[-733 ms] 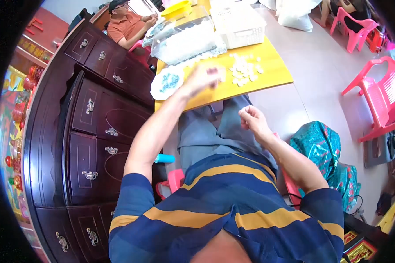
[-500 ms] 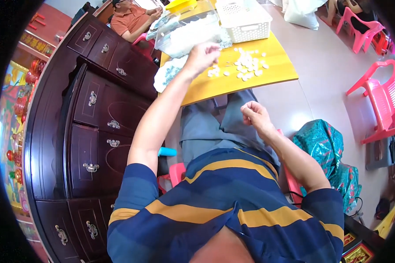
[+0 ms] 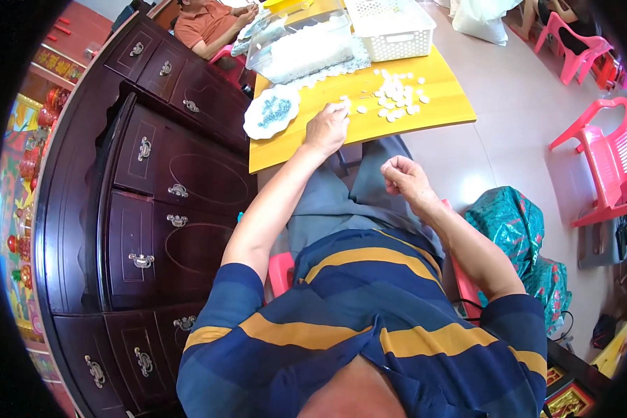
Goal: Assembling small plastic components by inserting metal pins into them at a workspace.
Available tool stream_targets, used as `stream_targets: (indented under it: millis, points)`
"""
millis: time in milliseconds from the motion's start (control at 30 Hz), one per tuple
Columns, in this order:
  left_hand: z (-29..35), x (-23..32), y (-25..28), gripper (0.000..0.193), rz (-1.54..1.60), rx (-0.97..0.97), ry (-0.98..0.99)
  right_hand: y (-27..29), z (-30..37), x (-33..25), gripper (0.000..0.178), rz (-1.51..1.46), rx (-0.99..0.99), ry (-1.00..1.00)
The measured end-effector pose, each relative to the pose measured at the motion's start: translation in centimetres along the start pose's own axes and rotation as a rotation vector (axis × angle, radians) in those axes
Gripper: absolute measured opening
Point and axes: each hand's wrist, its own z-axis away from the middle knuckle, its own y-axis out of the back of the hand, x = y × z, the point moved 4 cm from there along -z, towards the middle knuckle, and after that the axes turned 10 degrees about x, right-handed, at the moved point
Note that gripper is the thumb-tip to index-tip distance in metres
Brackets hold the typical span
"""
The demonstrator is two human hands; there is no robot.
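Note:
My left hand (image 3: 329, 128) is over the near part of the yellow table (image 3: 292, 150), fingers curled together beside small white pieces (image 3: 345, 102); whether they grip one is hidden. To its right lies a loose spread of small, roundish white pieces (image 3: 397, 97). On its left is a white scalloped dish (image 3: 254, 125) holding tiny blue-green bits. My right hand (image 3: 405, 182) hovers above my lap, just off the table's near edge, with thumb and fingers pinched closed. Anything inside that pinch is too small to make out.
Farther back on the table stand a clear bin (image 3: 303, 59) of white material and a white perforated basket (image 3: 400, 42). Dark wooden drawers (image 3: 174, 167) rise close on my left. A green bag (image 3: 508, 216) and pink chair (image 3: 609, 164) are to the right. Another person (image 3: 209, 28) sits beyond.
My left hand has drawn back toward me and come down by the white pieces, uncovering the scalloped dish. My right hand has stayed nearly in place, still pinched.

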Motion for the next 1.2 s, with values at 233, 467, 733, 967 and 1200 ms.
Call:
stream_targets:
  millis: [233,467,733,967,1200]
  points:
    - [2.8,3.9,1.9,0.037,0.026,0.093,-0.099,0.3,-0.2,0.2,0.014,-0.009,-0.001,-0.01]
    - [4.4,4.3,2.5,0.007,0.028,0.235,-0.298,0.0,0.0,0.3,0.014,0.005,-0.011,-0.003]
    - [5.0,8.3,3.6,0.005,0.482,0.216,-0.107,0.5,-0.4,0.7,0.02,-0.139,0.039,-0.086]
    - [6.0,10.9,2.9,0.006,0.61,0.182,-0.058,1.2,-1.2,1.4,0.023,-0.364,-0.006,-0.131]
    - [5.4,10.6,3.0,0.009,0.643,0.124,-0.132,2.0,-1.6,1.6,0.013,-0.357,0.054,-0.135]
